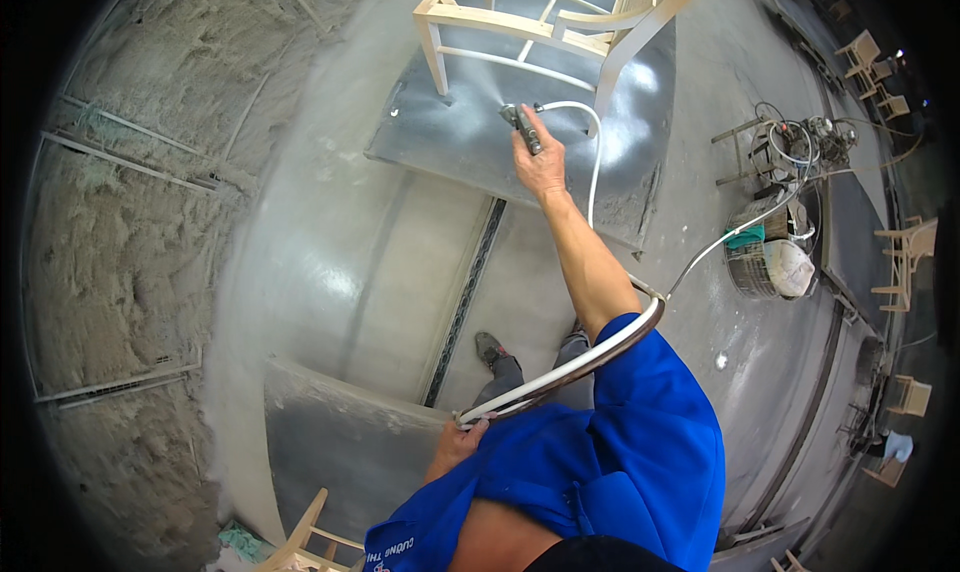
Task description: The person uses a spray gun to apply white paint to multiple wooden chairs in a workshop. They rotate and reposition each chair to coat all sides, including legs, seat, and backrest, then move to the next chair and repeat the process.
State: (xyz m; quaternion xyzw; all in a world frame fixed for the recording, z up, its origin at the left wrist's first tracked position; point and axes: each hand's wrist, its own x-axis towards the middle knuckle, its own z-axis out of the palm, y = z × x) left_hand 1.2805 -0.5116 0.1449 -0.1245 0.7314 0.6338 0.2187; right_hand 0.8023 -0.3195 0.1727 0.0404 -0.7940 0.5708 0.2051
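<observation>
My right hand is stretched far forward, its fingers wrapped round a dark metal spray gun. A pale mist comes off the nozzle toward a wooden chair frame, which stands on a dark board. From the gun a white hose loops back along my arm. Down by my waist, my left hand grips a bundle of white and dark hose. The chair's upper part is cut off by the picture's top edge.
A dusty filter wall runs along the left. At right stand a pump machine and a wire basket with a white container. A floor channel crosses near my shoe. Another wooden chair is at lower left; several more line the far right.
</observation>
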